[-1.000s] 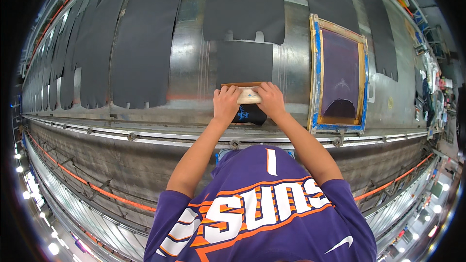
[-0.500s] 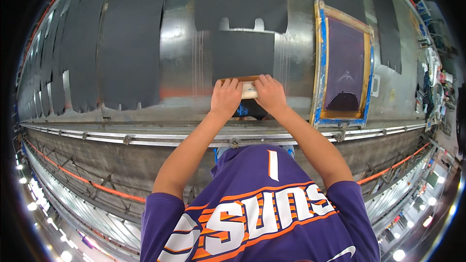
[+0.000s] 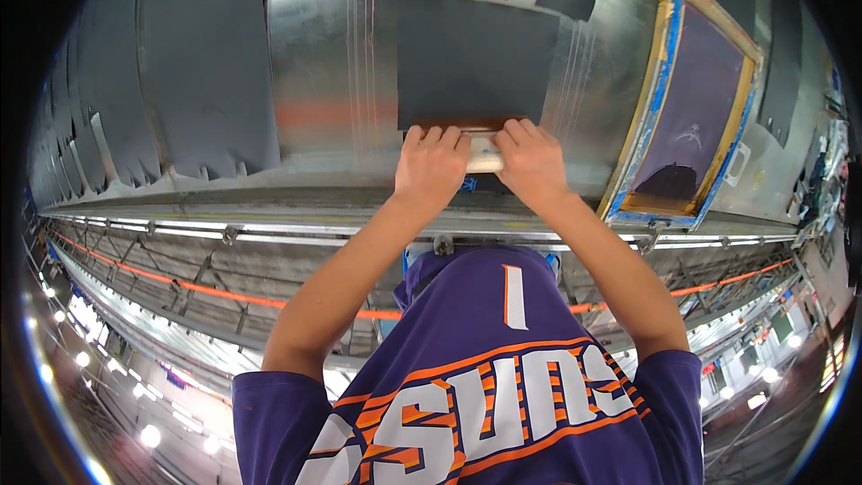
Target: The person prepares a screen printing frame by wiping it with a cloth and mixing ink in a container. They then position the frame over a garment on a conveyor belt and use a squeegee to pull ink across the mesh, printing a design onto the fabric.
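A small pale block, probably a squeegee or scraper though too little of it showed to be sure, lay at the near edge of a dark grey fabric panel spread flat on the long metal table. Both hands were closed on it from either side: the left hand curled its fingers over the block's left end, and the right hand gripped the right end, thumbs nearly meeting over the middle. Just to the right stood a printing screen with a wooden frame taped in blue, its mesh dark purple. Other dark fabric pieces lay in a row along the table to the left. The person wore a purple jersey with orange and white lettering.
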{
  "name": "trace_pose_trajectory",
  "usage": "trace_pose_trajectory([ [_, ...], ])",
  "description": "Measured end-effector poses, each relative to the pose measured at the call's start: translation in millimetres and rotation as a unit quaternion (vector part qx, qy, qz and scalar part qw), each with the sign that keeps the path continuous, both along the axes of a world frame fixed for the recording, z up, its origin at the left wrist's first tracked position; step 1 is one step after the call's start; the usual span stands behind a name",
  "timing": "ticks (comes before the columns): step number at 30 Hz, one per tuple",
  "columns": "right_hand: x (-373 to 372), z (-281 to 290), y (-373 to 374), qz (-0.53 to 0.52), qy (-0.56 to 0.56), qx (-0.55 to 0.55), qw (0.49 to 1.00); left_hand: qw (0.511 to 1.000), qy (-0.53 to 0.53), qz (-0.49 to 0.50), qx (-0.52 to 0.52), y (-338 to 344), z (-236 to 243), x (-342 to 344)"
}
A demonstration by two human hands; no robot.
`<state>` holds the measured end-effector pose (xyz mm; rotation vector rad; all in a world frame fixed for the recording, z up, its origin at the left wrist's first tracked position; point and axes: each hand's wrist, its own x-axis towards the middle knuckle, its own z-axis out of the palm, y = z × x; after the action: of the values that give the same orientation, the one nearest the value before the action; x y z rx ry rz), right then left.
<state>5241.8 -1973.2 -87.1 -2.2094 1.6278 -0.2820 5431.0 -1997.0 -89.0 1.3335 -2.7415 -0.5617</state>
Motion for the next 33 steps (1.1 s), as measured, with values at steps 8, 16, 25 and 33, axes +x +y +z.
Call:
trace_pose_trajectory([
  [8,-3.9,4.6,-10.0,0.012,-0.015,0.06,0.998,0.998,-0.016,-0.007,0.062,-10.4,4.5,-1.6],
  [16,-5.6,5.2,-15.3,0.022,-0.016,0.088,0.996,0.994,-0.029,-0.009,0.108,-18.4,10.1,-2.0],
  [25,-5.2,4.8,-13.9,0.02,-0.014,0.095,0.995,0.993,-0.029,-0.003,0.115,-16.0,10.6,-2.3],
  [33,-3.9,6.0,-14.9,0.015,-0.017,0.098,0.995,0.994,-0.022,0.004,0.108,-14.5,8.8,-3.3],
])
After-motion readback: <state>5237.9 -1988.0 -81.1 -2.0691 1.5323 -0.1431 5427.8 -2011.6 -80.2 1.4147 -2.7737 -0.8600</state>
